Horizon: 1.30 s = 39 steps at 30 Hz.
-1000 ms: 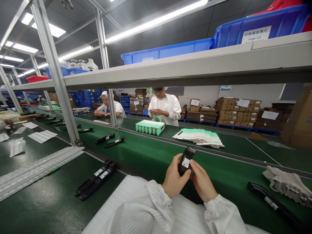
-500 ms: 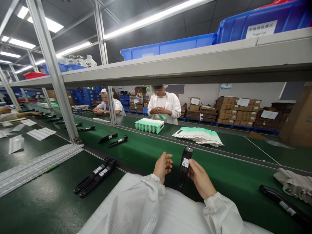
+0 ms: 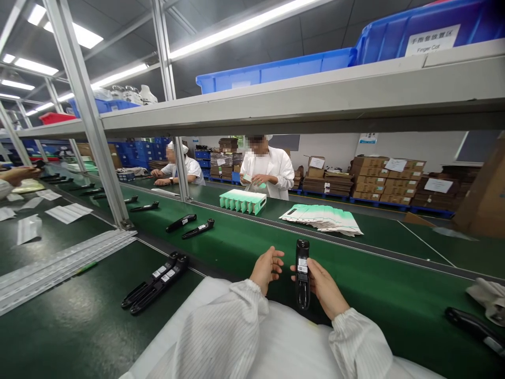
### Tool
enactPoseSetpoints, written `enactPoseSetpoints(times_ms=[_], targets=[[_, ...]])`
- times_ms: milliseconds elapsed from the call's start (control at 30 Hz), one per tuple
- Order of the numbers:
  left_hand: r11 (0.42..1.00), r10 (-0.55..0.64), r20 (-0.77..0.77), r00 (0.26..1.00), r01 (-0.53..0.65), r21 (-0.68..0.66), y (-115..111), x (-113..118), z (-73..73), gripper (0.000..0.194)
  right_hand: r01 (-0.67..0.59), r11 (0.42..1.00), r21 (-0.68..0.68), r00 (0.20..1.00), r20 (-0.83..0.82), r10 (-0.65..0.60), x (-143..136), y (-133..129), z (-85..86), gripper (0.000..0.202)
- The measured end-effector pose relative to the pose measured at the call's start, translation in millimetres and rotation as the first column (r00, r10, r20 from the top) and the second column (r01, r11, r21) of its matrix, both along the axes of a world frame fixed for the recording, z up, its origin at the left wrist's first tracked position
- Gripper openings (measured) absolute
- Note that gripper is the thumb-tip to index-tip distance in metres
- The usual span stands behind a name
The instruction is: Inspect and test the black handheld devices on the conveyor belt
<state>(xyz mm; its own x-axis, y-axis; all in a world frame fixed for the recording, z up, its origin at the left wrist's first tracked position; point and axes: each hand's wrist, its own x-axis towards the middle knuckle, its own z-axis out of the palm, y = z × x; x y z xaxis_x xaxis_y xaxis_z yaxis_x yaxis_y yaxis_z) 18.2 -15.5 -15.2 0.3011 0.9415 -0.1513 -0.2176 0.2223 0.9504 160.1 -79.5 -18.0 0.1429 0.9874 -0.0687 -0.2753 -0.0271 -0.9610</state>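
A long black handle-shaped device (image 3: 303, 287) with white labels stands nearly upright above the green belt, its hollow lower part facing me. My right hand (image 3: 327, 289) grips it from the right side, with fingertips showing past its left edge. Just left of it, my left hand (image 3: 266, 269) is held with fingers apart and curved, holding nothing and not touching the device. Two similar black devices (image 3: 158, 281) lie side by side on the dark green table at my left. More such devices (image 3: 198, 229) rest on the belt; another (image 3: 475, 329) lies at the far right.
Folded green-and-white cartons (image 3: 321, 218) and a standing carton divider (image 3: 242, 201) sit beyond the belt. A metal post (image 3: 92, 121) rises at left, under a shelf (image 3: 292, 108) bearing blue bins. White foam (image 3: 284, 342) covers my lap. Two co-workers (image 3: 272, 168) are opposite; another's hand is far left.
My right hand has turned the device more upright, its hollow side now facing me. Devices on the belt have shifted right. My left hand has barely moved.
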Motion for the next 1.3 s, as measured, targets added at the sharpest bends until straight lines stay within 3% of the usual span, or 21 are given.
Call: enactPoseSetpoints(times_ms=[133,267,333,433,533,600,700,800,900,1000,1167,1300], targets=[[1.000,-0.008,-0.037,0.999,0.009,0.021,0,1,-0.6,0.045,0.043,0.998,-0.035,0.993,0.110,-0.039,3,2,-2.8,0.042],[0.999,-0.022,-0.077,0.997,0.024,0.027,-1,1,0.1,0.040,0.088,0.996,-0.035,0.926,0.371,-0.068,14,11,-17.8,0.035],[0.999,-0.034,-0.097,0.995,0.037,0.037,-1,0,0.6,0.036,0.126,0.992,0.007,0.825,0.554,-0.109,23,18,-29.2,0.032],[0.996,-0.051,-0.132,0.990,0.060,0.068,-2,0,0.5,0.030,0.187,0.980,0.065,0.584,0.795,-0.164,32,24,-42.3,0.042],[0.993,-0.053,-0.160,0.986,0.069,0.097,-2,1,-1.2,0.028,0.195,0.962,0.193,0.377,0.890,-0.255,33,23,-42.3,0.043],[0.991,-0.057,-0.170,0.984,0.076,0.108,-1,2,-3.1,0.027,0.152,0.938,0.312,0.306,0.887,-0.345,28,19,-35.2,0.041],[0.989,-0.058,-0.174,0.983,0.080,0.123,0,3,-5.6,0.026,0.027,0.925,0.380,0.347,0.864,-0.365,11,9,-21.0,0.034],[0.987,-0.053,-0.180,0.982,0.079,0.143,1,3,-6.2,0.025,-0.171,0.942,0.287,0.440,0.878,-0.188,-11,-2,-10.2,0.030],[0.983,-0.052,-0.199,0.979,0.085,0.161,-1,4,-5.1,0.022,-0.369,0.918,0.147,0.382,0.924,0.005,-27,-11,-5.8,0.027],[0.979,-0.065,-0.224,0.973,0.105,0.176,-2,4,-4.5,0.021,-0.393,0.916,0.087,0.346,0.936,0.059,-32,-13,-6.1,0.025],[0.966,-0.076,-0.270,0.960,0.138,0.220,-2,7,-9.3,0.020,-0.386,0.917,0.096,0.461,0.881,0.102,-26,-10,-9.8,0.027],[0.943,-0.084,-0.341,0.936,0.185,0.275,0,9,-16.7,0.022,-0.395,0.914,0.093,0.469,0.876,0.114,-24,-8,-12.1,0.028]])
